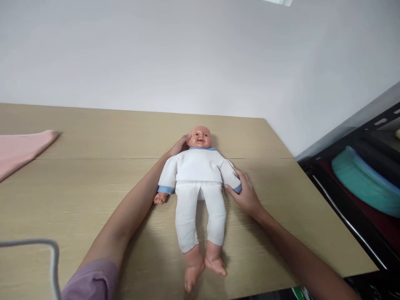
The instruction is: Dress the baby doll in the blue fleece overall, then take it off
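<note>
A baby doll (197,175) in a white top with blue cuffs and white trousers lies on its back on the wooden table (93,196), head away from me and bare feet toward me. My left hand (178,146) reaches up beside the doll's head, its fingers resting against the side of the head. My right hand (246,193) is closed around the doll's sleeve end at the blue cuff, covering the doll's hand.
A pink cloth (18,152) lies at the table's far left. A white cable (53,258) loops at the near left edge. To the right stands a black shelf (350,175) holding a teal folded item (362,179). A white wall stands behind the table.
</note>
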The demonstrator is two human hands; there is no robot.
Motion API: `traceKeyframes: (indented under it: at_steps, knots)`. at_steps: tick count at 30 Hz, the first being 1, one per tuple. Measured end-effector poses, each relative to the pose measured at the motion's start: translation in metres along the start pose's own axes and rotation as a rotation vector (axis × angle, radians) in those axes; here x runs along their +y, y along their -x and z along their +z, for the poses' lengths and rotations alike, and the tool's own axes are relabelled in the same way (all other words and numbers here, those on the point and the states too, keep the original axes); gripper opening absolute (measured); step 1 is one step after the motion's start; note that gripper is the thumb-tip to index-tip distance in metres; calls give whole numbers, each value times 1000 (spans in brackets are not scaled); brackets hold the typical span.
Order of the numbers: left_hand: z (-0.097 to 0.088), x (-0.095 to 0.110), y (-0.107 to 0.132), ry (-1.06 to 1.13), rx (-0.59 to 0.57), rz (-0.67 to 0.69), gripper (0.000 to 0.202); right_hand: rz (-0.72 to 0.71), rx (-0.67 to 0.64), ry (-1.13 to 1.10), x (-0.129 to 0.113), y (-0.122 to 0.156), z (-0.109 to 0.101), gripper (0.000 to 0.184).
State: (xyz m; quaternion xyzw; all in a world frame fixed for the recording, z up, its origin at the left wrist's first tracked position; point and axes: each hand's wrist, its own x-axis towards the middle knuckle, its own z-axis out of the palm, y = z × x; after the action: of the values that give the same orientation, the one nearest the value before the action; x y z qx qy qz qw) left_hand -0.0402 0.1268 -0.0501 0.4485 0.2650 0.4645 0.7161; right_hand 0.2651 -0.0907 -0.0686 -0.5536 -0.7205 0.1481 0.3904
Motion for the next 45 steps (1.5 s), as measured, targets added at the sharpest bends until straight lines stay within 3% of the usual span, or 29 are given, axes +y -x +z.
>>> traceKeyframes:
  at_steps: [4, 13, 19, 23, 28, 31, 34, 38, 41, 45]
  knots:
    - [-5, -3, -3, -21, 84, -25, 50, -3, 18, 8, 2, -1, 2, 62]
    - [-1, 7, 2, -93, 50, -88, 47, -38, 58, 15, 6, -4, 7, 63]
    - [4, 38, 34, -472, 325, -55, 40, -52, 96, 35, 8, -5, 6, 67]
    - [33, 47, 64, -610, 498, 135, 35, -40, 124, 135, 2, -2, 5, 70]
    - [101, 29, 119, -879, 483, 422, 22, -126, 179, 125, -18, 2, -6, 63]
    - [124, 7, 161, -965, 522, 452, 25, -190, 85, -4, -33, 11, -9, 57]
    - [125, -16, 194, -998, 581, 381, 54, -112, 10, -146, -45, 25, 1, 61]
    - [114, -32, 214, -739, 538, 181, 83, -34, -33, -175, -56, 34, 23, 79]
    - [114, -34, 216, -587, 506, 136, 79, 40, -70, -249, -61, 30, 34, 87]
    - [122, -35, 218, -570, 596, 204, 67, 83, -39, -354, -61, 25, 38, 83]
